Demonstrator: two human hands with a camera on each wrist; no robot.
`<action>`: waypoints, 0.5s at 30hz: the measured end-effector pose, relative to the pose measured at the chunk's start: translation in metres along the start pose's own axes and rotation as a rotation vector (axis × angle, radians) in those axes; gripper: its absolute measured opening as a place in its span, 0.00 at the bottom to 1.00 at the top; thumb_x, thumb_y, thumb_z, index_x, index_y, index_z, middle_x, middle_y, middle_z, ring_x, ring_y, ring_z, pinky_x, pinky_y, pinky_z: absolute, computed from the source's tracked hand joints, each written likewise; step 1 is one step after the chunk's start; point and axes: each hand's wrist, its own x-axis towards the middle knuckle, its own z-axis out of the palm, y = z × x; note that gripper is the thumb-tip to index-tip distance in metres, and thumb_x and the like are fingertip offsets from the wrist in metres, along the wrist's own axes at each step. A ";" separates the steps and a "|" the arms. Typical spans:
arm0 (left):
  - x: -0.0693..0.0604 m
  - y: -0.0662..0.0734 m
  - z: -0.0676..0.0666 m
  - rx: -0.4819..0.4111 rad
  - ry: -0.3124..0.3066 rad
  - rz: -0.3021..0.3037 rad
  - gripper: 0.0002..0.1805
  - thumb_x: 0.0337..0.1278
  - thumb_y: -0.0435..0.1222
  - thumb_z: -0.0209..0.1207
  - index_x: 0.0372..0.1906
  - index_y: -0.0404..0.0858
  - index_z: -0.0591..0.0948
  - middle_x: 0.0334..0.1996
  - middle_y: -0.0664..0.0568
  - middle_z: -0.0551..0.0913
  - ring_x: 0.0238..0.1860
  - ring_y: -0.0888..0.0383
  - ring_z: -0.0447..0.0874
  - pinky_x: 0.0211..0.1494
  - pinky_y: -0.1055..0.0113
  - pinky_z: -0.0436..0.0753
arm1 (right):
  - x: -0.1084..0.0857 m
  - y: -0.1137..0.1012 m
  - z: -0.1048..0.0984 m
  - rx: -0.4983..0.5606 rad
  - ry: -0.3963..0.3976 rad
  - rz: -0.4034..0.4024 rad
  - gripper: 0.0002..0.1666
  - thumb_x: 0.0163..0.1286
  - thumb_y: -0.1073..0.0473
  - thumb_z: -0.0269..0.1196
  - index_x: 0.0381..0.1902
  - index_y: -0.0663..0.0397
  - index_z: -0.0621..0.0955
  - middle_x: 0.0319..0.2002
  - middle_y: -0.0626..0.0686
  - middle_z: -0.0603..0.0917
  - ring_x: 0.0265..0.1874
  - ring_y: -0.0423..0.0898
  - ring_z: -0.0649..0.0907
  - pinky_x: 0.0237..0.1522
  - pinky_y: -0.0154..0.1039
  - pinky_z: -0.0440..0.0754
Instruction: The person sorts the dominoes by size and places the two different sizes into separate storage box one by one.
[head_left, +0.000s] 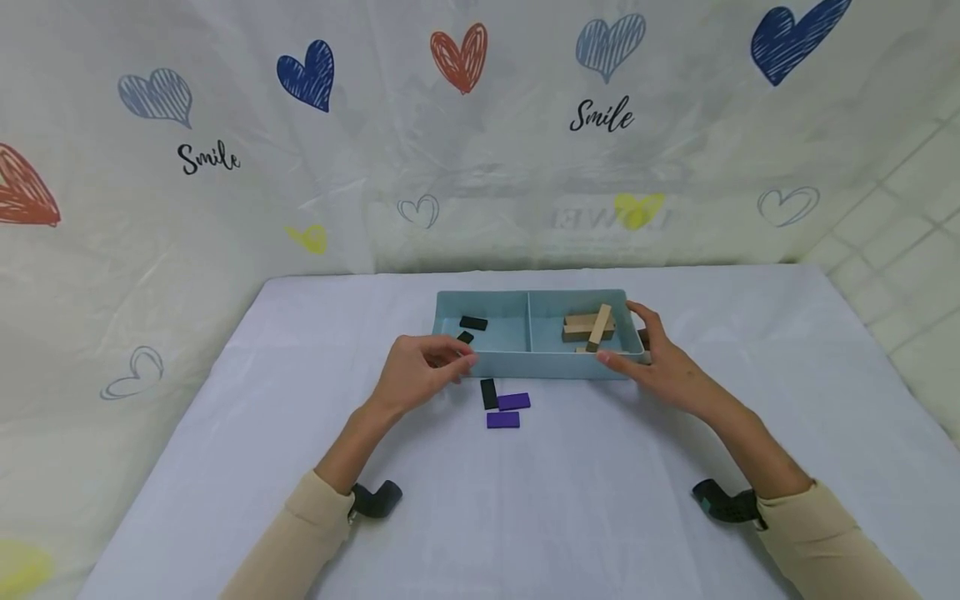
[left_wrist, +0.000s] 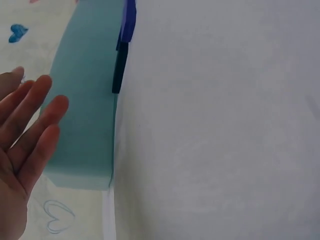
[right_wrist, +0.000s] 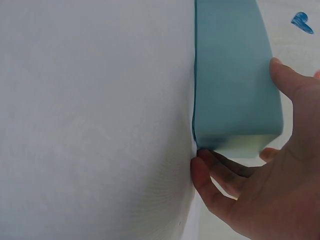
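Note:
A light blue two-compartment box [head_left: 528,365] stands lengthwise across the white table. My left hand [head_left: 420,371] is over its left front corner, fingers loosely bent, with nothing visible between them. Two small black blocks [head_left: 473,322] lie in the left compartment, one partly hidden behind that hand. With the thumb on the front rim and fingers around the end wall, my right hand [right_wrist: 260,175] grips the box's right end. Several wooden blocks [head_left: 588,327] lie in the right compartment, one leaning on others. Before the box are a black block [head_left: 488,393] and two purple blocks [head_left: 503,420].
A white cloth [head_left: 540,517] covers the table. Behind it hangs a pale curtain [head_left: 510,150] printed with hearts and the word Smile. Black straps with camera mounts [head_left: 378,500] sit at both wrists, beside beige sleeves [head_left: 300,533].

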 end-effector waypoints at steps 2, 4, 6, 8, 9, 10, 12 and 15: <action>-0.001 0.000 0.000 0.031 -0.044 -0.030 0.08 0.62 0.43 0.72 0.41 0.46 0.91 0.26 0.51 0.91 0.26 0.48 0.90 0.27 0.69 0.81 | 0.000 0.000 0.000 -0.001 0.000 -0.003 0.62 0.73 0.30 0.60 0.84 0.34 0.32 0.73 0.72 0.65 0.66 0.71 0.75 0.57 0.68 0.79; -0.001 0.001 0.000 0.075 -0.095 -0.054 0.09 0.61 0.45 0.72 0.43 0.47 0.92 0.25 0.53 0.91 0.26 0.51 0.89 0.26 0.68 0.80 | 0.000 0.000 0.000 -0.002 0.001 -0.003 0.62 0.74 0.30 0.60 0.84 0.34 0.32 0.72 0.72 0.66 0.66 0.71 0.75 0.57 0.68 0.79; -0.002 0.002 -0.001 0.127 -0.144 -0.065 0.11 0.60 0.46 0.73 0.45 0.47 0.91 0.25 0.55 0.91 0.25 0.55 0.88 0.26 0.68 0.79 | 0.000 -0.001 0.000 0.000 -0.001 0.000 0.62 0.73 0.30 0.60 0.84 0.35 0.32 0.73 0.72 0.65 0.66 0.71 0.74 0.58 0.68 0.79; -0.002 0.001 -0.001 0.183 -0.182 -0.059 0.14 0.60 0.46 0.73 0.48 0.46 0.91 0.26 0.57 0.91 0.26 0.59 0.87 0.28 0.68 0.80 | 0.000 -0.001 0.000 0.003 -0.003 0.003 0.62 0.73 0.30 0.60 0.84 0.34 0.32 0.73 0.73 0.65 0.67 0.72 0.74 0.58 0.69 0.78; -0.002 0.001 -0.001 0.208 -0.195 -0.055 0.15 0.59 0.46 0.74 0.49 0.46 0.91 0.26 0.59 0.90 0.28 0.62 0.87 0.29 0.69 0.81 | 0.000 -0.002 0.000 0.004 -0.004 0.005 0.62 0.73 0.30 0.60 0.84 0.34 0.32 0.73 0.73 0.65 0.67 0.72 0.73 0.59 0.69 0.78; -0.002 0.001 -0.001 0.233 -0.206 -0.048 0.15 0.59 0.47 0.74 0.49 0.46 0.91 0.27 0.60 0.90 0.29 0.64 0.86 0.30 0.69 0.82 | 0.000 -0.002 0.000 0.006 -0.005 0.008 0.62 0.73 0.30 0.60 0.84 0.34 0.32 0.73 0.73 0.64 0.67 0.72 0.73 0.59 0.70 0.78; -0.002 0.001 -0.001 0.272 -0.226 -0.038 0.16 0.58 0.47 0.74 0.49 0.47 0.91 0.28 0.63 0.89 0.30 0.66 0.85 0.32 0.70 0.82 | 0.000 -0.002 0.000 0.008 -0.008 0.012 0.62 0.73 0.30 0.60 0.84 0.34 0.32 0.74 0.73 0.64 0.68 0.72 0.72 0.60 0.71 0.77; -0.003 0.001 -0.001 0.298 -0.256 -0.037 0.17 0.57 0.48 0.75 0.49 0.49 0.91 0.29 0.64 0.89 0.31 0.67 0.84 0.34 0.70 0.83 | 0.000 -0.002 0.000 0.007 -0.011 0.016 0.62 0.73 0.30 0.60 0.84 0.33 0.32 0.74 0.73 0.63 0.69 0.72 0.72 0.60 0.71 0.77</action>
